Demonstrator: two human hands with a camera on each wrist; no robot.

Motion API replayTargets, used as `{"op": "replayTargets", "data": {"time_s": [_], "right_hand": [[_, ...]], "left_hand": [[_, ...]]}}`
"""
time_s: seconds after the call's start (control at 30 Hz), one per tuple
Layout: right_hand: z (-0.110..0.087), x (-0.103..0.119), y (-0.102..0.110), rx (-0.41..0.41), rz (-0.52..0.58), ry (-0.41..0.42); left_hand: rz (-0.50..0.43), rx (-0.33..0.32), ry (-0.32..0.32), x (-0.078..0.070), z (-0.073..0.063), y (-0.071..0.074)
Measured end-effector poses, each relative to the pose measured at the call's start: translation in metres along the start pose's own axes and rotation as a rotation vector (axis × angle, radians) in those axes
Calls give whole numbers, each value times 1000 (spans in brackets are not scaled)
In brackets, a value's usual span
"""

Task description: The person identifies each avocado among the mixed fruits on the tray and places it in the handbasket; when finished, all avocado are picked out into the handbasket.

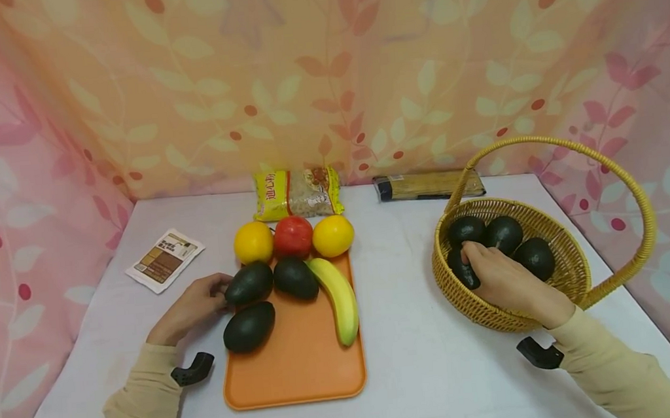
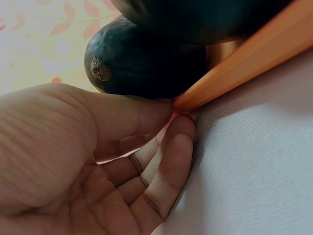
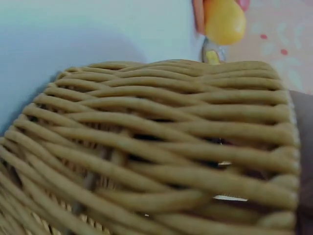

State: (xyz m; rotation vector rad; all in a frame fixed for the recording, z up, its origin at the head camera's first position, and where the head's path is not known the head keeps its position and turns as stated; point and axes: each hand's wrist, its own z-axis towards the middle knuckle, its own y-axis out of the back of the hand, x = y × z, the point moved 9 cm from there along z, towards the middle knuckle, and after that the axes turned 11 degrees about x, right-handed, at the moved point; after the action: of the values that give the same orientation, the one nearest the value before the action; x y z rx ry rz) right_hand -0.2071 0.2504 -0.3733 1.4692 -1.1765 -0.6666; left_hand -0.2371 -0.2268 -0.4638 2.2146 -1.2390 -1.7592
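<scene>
An avocado (image 1: 461, 272) inside the basket (image 1: 459, 299) lies gripped in the right hand (image 1: 504, 279).

Dark green avocados (image 1: 296, 278) are contrasting with an orange tray (image 1: 295, 376).
The banana (image 1: 339, 294) is showing greenish yellow, the wicker basket (image 1: 467, 307) is displaying a golden-tan weave, and the peach-yellow curtain (image 1: 279, 95) is carrying pale and reddish leaves with red dots.
</scene>
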Motion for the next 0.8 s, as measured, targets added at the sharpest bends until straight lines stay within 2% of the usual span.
{"op": "replayTargets", "data": {"time_s": [0.17, 0.4, 0.8], "right_hand": [[-4, 2, 1, -5, 10, 56], [-9, -6, 4, 24, 60, -6], [-8, -4, 7, -60, 51, -31]], "left_hand": [[-9, -2, -1, 0, 0, 0], [-10, 0, 0, 1, 0, -1], [0, 1, 0, -1, -1, -1]]}}
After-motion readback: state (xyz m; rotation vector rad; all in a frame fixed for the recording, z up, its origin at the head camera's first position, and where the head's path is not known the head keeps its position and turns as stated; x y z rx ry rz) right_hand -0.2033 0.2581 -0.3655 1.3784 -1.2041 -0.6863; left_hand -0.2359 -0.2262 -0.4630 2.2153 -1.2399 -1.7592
